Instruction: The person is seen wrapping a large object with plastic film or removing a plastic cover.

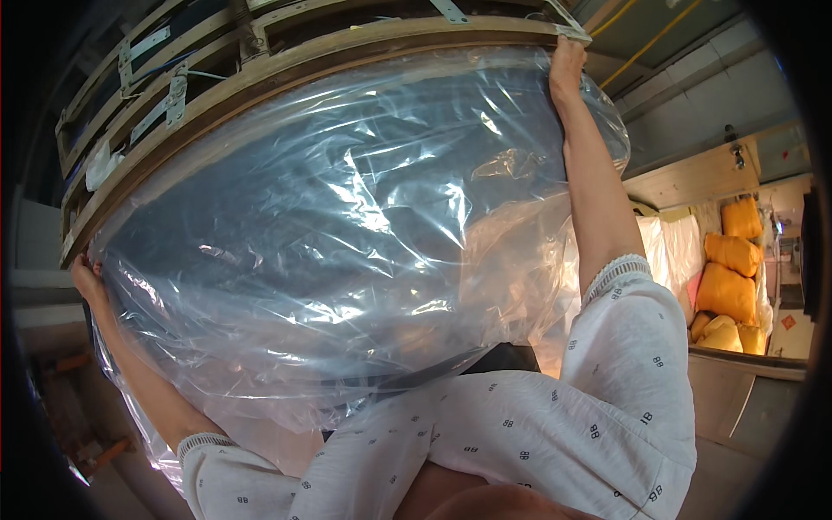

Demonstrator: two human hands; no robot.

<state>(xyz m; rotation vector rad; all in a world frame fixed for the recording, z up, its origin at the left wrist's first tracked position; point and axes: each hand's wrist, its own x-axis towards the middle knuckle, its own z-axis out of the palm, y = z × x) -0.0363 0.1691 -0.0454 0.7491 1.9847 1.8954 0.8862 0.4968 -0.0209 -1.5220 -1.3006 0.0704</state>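
Observation:
Clear plastic film (347, 208) covers a large dark padded piece in front of me, creased and shiny. Along its far side runs a slatted wooden frame (329, 43) with metal brackets. My left hand (87, 276) is closed at the frame's left end, where the film meets the wood; its fingers are partly hidden. At the far right, my right hand (568, 71) is wrapped round the frame's corner, arm stretched out. The film hangs loose toward my body. What lies beneath the film is only dimly visible.
Several orange bundles (730, 290) are stacked on the right, beside whitish plastic-wrapped material (672, 247). A pale wooden panel (693, 169) stands behind them. Yellow lines (650, 48) cross the floor at the upper right. A white scrap (104, 166) hangs on the frame's left part.

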